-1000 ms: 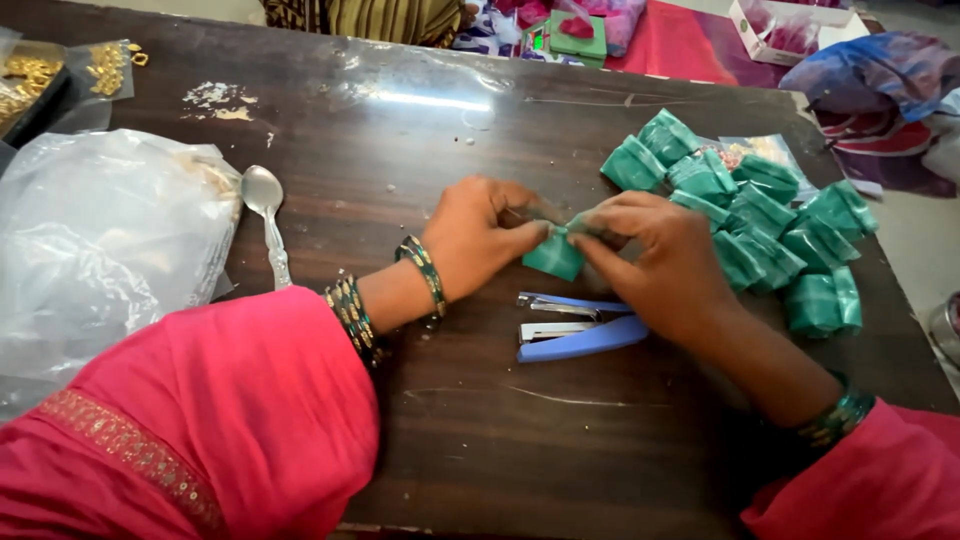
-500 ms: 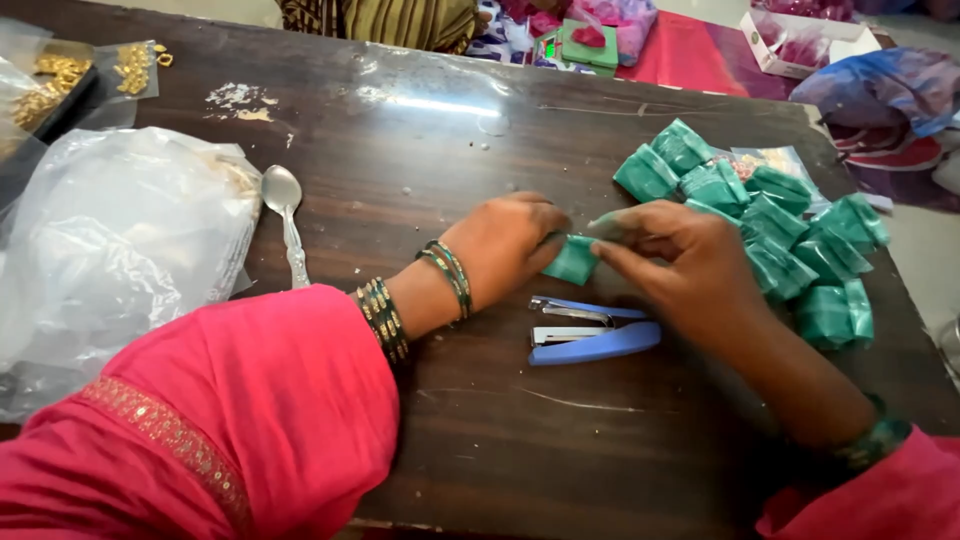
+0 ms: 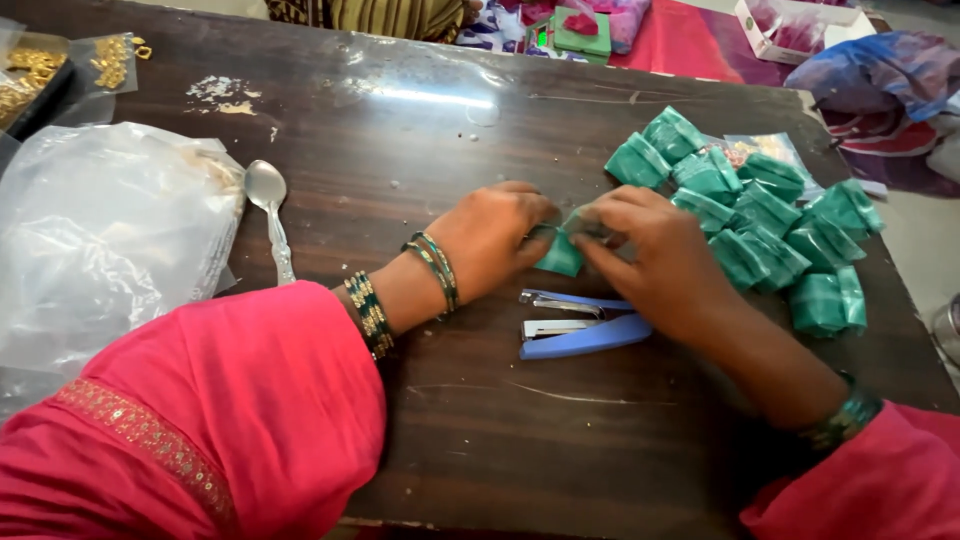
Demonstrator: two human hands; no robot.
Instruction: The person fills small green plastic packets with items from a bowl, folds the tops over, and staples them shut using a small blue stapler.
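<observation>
While both hands meet at the centre of the frame, a person in pink sleeves pinches a small green packet [image 3: 560,255] between them over a dark wooden tabletop [image 3: 420,150]. The left hand [image 3: 495,240] closes on the packet's left edge, and the right hand [image 3: 650,255] grips its upper right edge with curled fingers. The packet hangs between the two sets of fingertips, its long axis slanting from upper right down to lower left, about equally near each hand. Just below the hands lies a blue stapler [image 3: 580,328], its length running left to right and closest to the right wrist. A pile of green packets [image 3: 760,215] sits at the right of the frame, just beyond the right hand. A metal spoon [image 3: 270,215] and a clear plastic bag [image 3: 100,240] lie at the left.
</observation>
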